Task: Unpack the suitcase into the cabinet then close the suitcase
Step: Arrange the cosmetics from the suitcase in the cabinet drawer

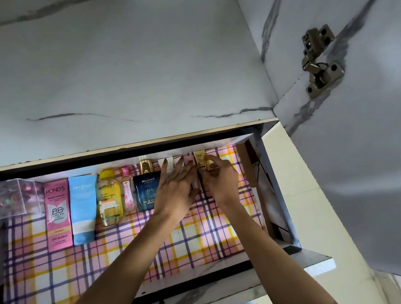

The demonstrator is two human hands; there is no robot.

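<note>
Right end of toiletry row, back of cabinet drawer (81, 266). My right hand (219, 177): fingers curled, pinching small gold carton (200, 160) by its side faces. My left hand (174, 194): fingers straight, laid against pink tube (188, 161) just beside carton. Carton judged light, thin card, crushable, tippy; grip sides low, gently. Suitcase not in view.
</note>
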